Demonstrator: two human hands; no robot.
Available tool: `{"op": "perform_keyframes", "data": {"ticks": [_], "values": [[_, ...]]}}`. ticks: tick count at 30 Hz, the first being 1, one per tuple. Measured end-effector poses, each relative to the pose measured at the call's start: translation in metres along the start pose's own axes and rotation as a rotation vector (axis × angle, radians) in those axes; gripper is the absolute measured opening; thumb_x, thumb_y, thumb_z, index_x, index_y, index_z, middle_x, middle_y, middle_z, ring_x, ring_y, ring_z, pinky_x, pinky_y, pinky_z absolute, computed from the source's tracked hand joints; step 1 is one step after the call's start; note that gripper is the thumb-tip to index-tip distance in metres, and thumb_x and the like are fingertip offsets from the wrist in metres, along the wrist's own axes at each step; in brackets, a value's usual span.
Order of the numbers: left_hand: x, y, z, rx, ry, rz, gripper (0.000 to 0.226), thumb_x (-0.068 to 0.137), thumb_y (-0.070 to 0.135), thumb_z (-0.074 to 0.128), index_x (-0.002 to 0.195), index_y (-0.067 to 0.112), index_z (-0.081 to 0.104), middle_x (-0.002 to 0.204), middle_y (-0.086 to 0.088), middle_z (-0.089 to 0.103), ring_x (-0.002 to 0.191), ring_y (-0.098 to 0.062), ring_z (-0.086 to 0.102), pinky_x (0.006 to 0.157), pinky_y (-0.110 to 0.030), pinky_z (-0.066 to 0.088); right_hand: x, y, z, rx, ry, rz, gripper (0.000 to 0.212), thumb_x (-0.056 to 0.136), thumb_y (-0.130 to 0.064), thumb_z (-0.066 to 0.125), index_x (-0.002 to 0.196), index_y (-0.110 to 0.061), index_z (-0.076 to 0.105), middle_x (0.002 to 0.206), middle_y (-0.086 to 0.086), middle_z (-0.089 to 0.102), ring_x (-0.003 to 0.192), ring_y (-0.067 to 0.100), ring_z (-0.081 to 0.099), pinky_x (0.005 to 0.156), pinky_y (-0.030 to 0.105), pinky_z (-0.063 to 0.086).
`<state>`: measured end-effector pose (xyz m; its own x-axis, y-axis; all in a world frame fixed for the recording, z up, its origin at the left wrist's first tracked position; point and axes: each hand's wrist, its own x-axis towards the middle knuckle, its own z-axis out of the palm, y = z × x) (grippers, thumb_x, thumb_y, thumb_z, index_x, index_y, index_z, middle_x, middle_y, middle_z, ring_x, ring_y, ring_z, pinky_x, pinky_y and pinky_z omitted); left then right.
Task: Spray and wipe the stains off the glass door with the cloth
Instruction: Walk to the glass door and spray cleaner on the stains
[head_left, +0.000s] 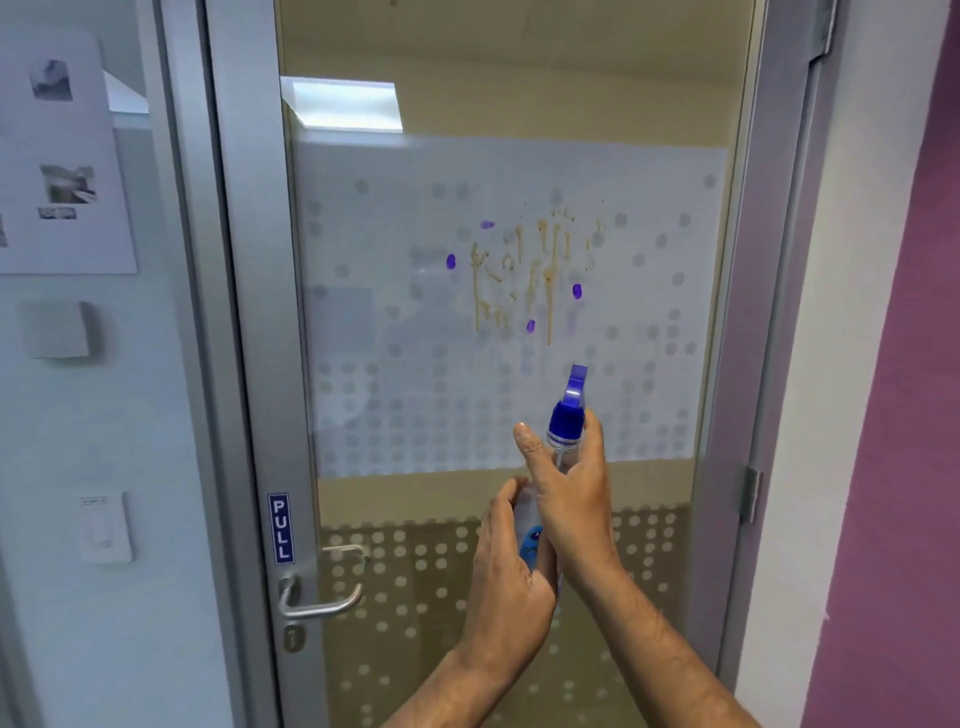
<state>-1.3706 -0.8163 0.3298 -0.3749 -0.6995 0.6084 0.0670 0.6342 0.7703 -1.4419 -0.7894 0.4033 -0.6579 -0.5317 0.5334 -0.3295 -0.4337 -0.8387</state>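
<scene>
Office corridor: aluminium-framed glass door (509, 312) with frosted dot film, PULL sign (281, 528), wall notice (62, 156), switch (106, 527).

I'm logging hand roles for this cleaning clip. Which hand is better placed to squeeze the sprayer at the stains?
Right hand: it grips the spray bottle neck beside the blue trigger head; the left hand holds the body lower.
</scene>
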Motion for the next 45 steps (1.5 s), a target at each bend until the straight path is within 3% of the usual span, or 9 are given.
{"op": "perform_keyframes", "data": {"ticks": [5, 10, 14, 18, 22, 25, 32, 36, 45], "values": [[0.041, -0.021, 0.008, 0.031, 0.013, 0.038, 0.055, 0.1, 0.028, 0.064, 0.148, 0.037, 0.038, 0.143, 0.023, 0.054, 0.135, 0.001, 0.052, 0.11, -0.022, 0.047, 0.046, 0.012, 0.01, 0.086, 0.017, 0.055, 0.019, 0.093, -0.027, 0.076, 0.096, -0.033, 0.058, 0.084, 0.001, 0.063, 0.078, 0.016, 0.062, 0.075, 0.032, 0.055], [0.068, -0.029, 0.025, 0.021, -0.024, 0.045, 0.055, 0.101, 0.023, 0.063, 0.148, 0.036, 0.037, 0.143, 0.022, 0.052, 0.132, 0.005, 0.052, 0.098, -0.002, 0.043, 0.08, 0.024, 0.011, 0.085, 0.082, 0.057, 0.023, 0.093, -0.02, 0.074, 0.092, -0.034, 0.056, 0.084, -0.005, 0.064, 0.073, 0.011, 0.061, 0.068, 0.027, 0.056], [0.084, -0.028, 0.041, 0.005, 0.032, 0.033, 0.052, 0.099, 0.025, 0.066, 0.14, 0.042, 0.039, 0.135, 0.022, 0.057, 0.124, 0.0, 0.059, 0.093, -0.009, 0.052, 0.104, 0.031, 0.005, 0.094, 0.049, 0.008, 0.021, 0.093, -0.021, 0.074, 0.094, -0.035, 0.058, 0.081, 0.0, 0.064, 0.073, 0.016, 0.06, 0.071, 0.036, 0.058], [0.096, -0.025, 0.053, 0.016, 0.014, 0.024, 0.052, 0.097, 0.029, 0.069, 0.136, 0.046, 0.039, 0.132, 0.021, 0.057, 0.118, 0.001, 0.059, 0.087, -0.012, 0.055, 0.126, 0.035, -0.009, 0.143, 0.011, -0.007, 0.02, 0.094, -0.019, 0.073, 0.095, -0.033, 0.059, 0.08, -0.006, 0.063, 0.07, 0.01, 0.061, 0.065, 0.024, 0.056], [0.102, -0.028, 0.051, 0.168, -0.099, 0.103, 0.063, 0.097, 0.044, 0.063, 0.15, 0.046, 0.029, 0.144, 0.024, 0.047, 0.133, 0.004, 0.049, 0.105, -0.01, 0.044, 0.152, 0.041, -0.032, 0.203, 0.012, 0.009, 0.019, 0.094, -0.015, 0.073, 0.11, -0.022, 0.064, 0.078, -0.002, 0.064, 0.059, 0.003, 0.06, 0.054, 0.016, 0.053], [0.115, -0.034, 0.04, 0.262, -0.018, 0.126, 0.056, 0.099, 0.055, 0.053, 0.15, 0.045, 0.032, 0.151, 0.026, 0.042, 0.141, 0.009, 0.039, 0.119, -0.025, 0.038, 0.167, 0.044, -0.045, 0.179, 0.009, -0.002, 0.026, 0.094, -0.016, 0.073, 0.118, -0.021, 0.063, 0.083, 0.002, 0.065, 0.064, 0.008, 0.06, 0.054, 0.018, 0.053], [0.202, -0.061, -0.012, 0.511, 0.372, 0.207, 0.06, 0.106, 0.043, 0.043, 0.16, 0.021, 0.031, 0.17, -0.001, 0.028, 0.159, -0.015, 0.019, 0.13, -0.046, 0.021, 0.194, 0.039, -0.053, 0.205, -0.016, -0.045, 0.027, 0.094, -0.014, 0.071, 0.118, -0.025, 0.064, 0.08, 0.009, 0.062, 0.067, 0.017, 0.059, 0.061, 0.028, 0.056], [0.249, -0.073, -0.038, 0.637, 0.447, 0.254, 0.069, 0.106, 0.045, 0.036, 0.165, 0.014, 0.016, 0.175, -0.005, 0.01, 0.163, -0.017, -0.001, 0.133, -0.042, 0.006, 0.206, 0.034, -0.049, 0.242, -0.03, -0.047, 0.027, 0.093, -0.013, 0.072, 0.118, -0.023, 0.066, 0.075, 0.006, 0.062, 0.061, 0.013, 0.059, 0.065, 0.036, 0.056], [0.305, -0.107, -0.056, 0.775, 0.494, 0.303, 0.074, 0.105, 0.05, 0.028, 0.165, 0.009, 0.012, 0.175, -0.01, 0.005, 0.163, -0.023, -0.003, 0.132, -0.047, 0.005, 0.221, 0.018, -0.053, 0.231, -0.031, -0.084, 0.028, 0.094, -0.011, 0.071, 0.12, -0.019, 0.066, 0.076, 0.006, 0.061, 0.062, 0.017, 0.057, 0.063, 0.035, 0.056]]}}
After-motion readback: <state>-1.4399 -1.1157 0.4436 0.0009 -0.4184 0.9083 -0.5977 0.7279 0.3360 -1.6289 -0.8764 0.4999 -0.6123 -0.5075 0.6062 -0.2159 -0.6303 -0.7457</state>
